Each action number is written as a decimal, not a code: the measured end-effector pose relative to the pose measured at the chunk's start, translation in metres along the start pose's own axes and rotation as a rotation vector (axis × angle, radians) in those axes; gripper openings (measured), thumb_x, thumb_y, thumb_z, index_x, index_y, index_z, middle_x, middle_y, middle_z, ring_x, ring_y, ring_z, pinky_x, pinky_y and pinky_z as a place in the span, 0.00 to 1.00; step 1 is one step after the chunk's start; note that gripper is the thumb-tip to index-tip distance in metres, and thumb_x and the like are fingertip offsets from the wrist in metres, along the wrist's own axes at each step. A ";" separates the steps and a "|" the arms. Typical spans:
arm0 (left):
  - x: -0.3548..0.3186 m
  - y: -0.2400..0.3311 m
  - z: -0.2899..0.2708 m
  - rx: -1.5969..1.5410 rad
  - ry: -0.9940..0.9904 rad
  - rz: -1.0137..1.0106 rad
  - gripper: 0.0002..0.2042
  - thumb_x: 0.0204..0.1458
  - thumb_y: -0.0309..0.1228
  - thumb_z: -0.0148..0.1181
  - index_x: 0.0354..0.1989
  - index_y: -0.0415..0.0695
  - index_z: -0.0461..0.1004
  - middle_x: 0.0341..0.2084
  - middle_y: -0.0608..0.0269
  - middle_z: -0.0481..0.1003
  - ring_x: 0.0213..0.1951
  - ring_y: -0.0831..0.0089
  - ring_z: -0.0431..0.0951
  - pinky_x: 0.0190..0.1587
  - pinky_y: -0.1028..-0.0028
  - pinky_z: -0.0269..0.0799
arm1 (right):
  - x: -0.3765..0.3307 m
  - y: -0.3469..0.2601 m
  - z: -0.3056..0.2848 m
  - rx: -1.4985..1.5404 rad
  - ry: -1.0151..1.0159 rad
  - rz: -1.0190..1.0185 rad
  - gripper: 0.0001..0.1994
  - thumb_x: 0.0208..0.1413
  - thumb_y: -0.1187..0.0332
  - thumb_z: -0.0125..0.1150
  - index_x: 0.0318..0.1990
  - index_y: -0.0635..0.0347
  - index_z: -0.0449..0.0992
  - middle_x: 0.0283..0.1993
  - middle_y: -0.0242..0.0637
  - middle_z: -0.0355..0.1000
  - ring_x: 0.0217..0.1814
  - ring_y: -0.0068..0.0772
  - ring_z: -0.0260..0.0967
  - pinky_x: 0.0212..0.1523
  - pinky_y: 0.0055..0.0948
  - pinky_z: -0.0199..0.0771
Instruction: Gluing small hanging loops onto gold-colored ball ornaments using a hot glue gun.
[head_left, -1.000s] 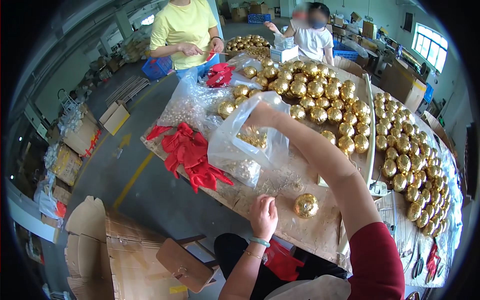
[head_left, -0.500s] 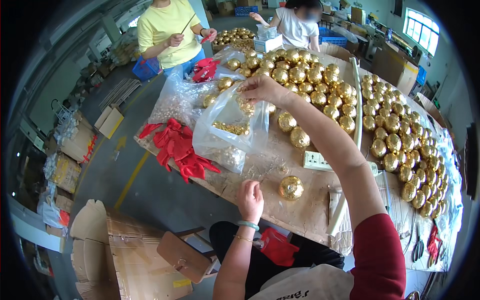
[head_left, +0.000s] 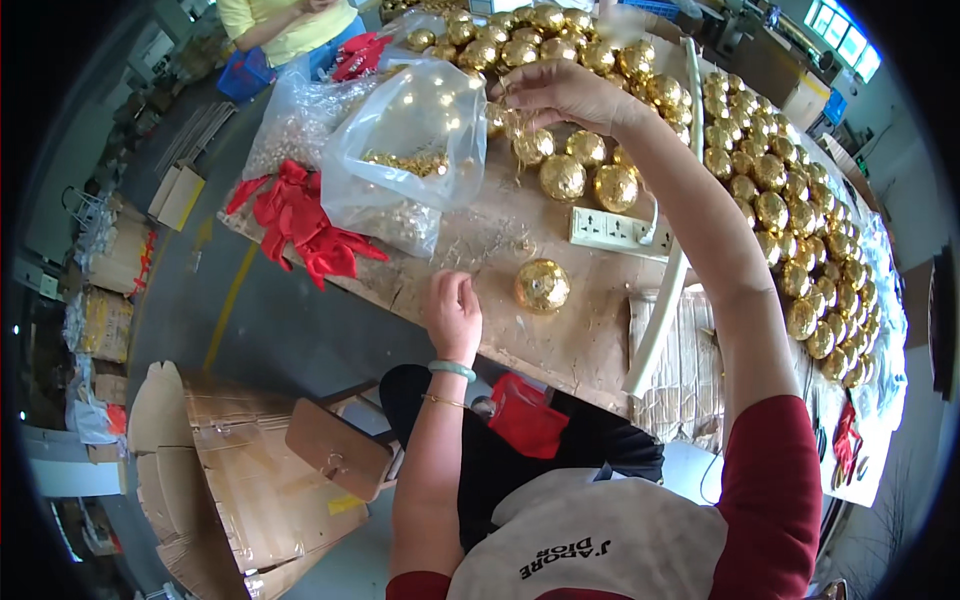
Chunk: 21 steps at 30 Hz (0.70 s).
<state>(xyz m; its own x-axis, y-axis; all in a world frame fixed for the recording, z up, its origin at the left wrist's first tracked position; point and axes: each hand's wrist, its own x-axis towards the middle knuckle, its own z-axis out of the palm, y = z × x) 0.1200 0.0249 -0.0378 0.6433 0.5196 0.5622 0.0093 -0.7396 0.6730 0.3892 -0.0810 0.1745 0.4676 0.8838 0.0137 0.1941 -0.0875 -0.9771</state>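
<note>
My right hand is raised beside the mouth of a clear plastic bag, its fingers pinched on thin gold strings that dangle below them. More gold bits lie inside the bag. My left hand, a bracelet at its wrist, is curled closed by the table's near edge. Whatever is in its fingers, if anything, is hidden. Just right of it a single shiny gold ball sits on the brown table. Below my right hand stand several more gold balls.
Red ribbon bows lie left of the bag. A white power strip and a long pale tube lie on the right, before rows of gold balls. Cardboard boxes and a wooden stool stand lower left. A co-worker in yellow stands across.
My right hand has moved right from over the bag's opening, and gold strings now hang from its fingers. The view has tilted downward. My left hand stays curled near the lone ball.
</note>
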 end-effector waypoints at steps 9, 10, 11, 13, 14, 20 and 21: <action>0.001 0.003 0.002 0.016 0.019 0.022 0.03 0.50 0.20 0.57 0.32 0.40 0.73 0.33 0.56 0.73 0.37 0.57 0.73 0.41 0.64 0.70 | -0.034 0.044 0.023 -0.196 -0.007 0.124 0.28 0.53 0.69 0.63 0.63 0.61 0.65 0.56 0.45 0.69 0.49 0.29 0.72 0.47 0.27 0.80; 0.002 0.002 0.002 0.012 0.023 0.024 0.03 0.50 0.20 0.57 0.32 0.40 0.73 0.33 0.56 0.72 0.37 0.57 0.73 0.40 0.64 0.70 | -0.033 0.048 0.020 -0.158 -0.046 0.149 0.26 0.53 0.69 0.62 0.61 0.61 0.67 0.53 0.41 0.71 0.47 0.26 0.72 0.45 0.26 0.80; 0.003 0.002 0.002 0.007 0.027 0.026 0.03 0.50 0.20 0.57 0.32 0.40 0.73 0.33 0.56 0.72 0.37 0.57 0.73 0.40 0.64 0.70 | -0.033 0.053 0.017 -0.119 -0.085 0.174 0.24 0.53 0.69 0.61 0.59 0.61 0.70 0.51 0.38 0.74 0.45 0.24 0.72 0.43 0.25 0.80; 0.001 0.000 0.002 0.022 0.027 0.027 0.03 0.50 0.20 0.57 0.32 0.40 0.73 0.33 0.56 0.72 0.36 0.58 0.73 0.40 0.65 0.70 | -0.038 0.062 0.020 -0.182 -0.075 0.177 0.19 0.54 0.68 0.61 0.54 0.60 0.74 0.44 0.37 0.76 0.39 0.23 0.74 0.41 0.25 0.80; 0.001 -0.002 0.001 0.038 0.028 0.032 0.03 0.50 0.20 0.57 0.32 0.40 0.73 0.33 0.56 0.72 0.35 0.59 0.73 0.39 0.65 0.70 | -0.039 0.064 0.023 -0.330 -0.077 0.193 0.18 0.54 0.68 0.60 0.52 0.60 0.75 0.42 0.37 0.77 0.37 0.24 0.74 0.40 0.24 0.79; 0.003 -0.003 0.001 0.022 0.006 0.026 0.03 0.50 0.20 0.57 0.33 0.40 0.73 0.33 0.57 0.72 0.32 0.62 0.73 0.36 0.68 0.70 | -0.046 0.092 0.047 -0.808 -0.151 -0.032 0.16 0.55 0.72 0.54 0.52 0.61 0.75 0.43 0.42 0.77 0.33 0.34 0.77 0.39 0.29 0.79; 0.004 -0.002 0.002 0.022 0.008 0.026 0.03 0.50 0.20 0.57 0.33 0.40 0.73 0.33 0.57 0.72 0.32 0.62 0.73 0.36 0.68 0.70 | -0.047 0.097 0.045 -0.808 -0.152 -0.033 0.16 0.55 0.72 0.54 0.52 0.61 0.75 0.43 0.42 0.77 0.33 0.34 0.77 0.39 0.29 0.79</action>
<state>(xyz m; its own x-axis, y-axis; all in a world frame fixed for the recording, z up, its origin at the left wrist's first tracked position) 0.1235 0.0275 -0.0376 0.6377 0.5034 0.5830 0.0100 -0.7622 0.6472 0.3470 -0.1107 0.0698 0.3400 0.9393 -0.0459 0.7939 -0.3128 -0.5213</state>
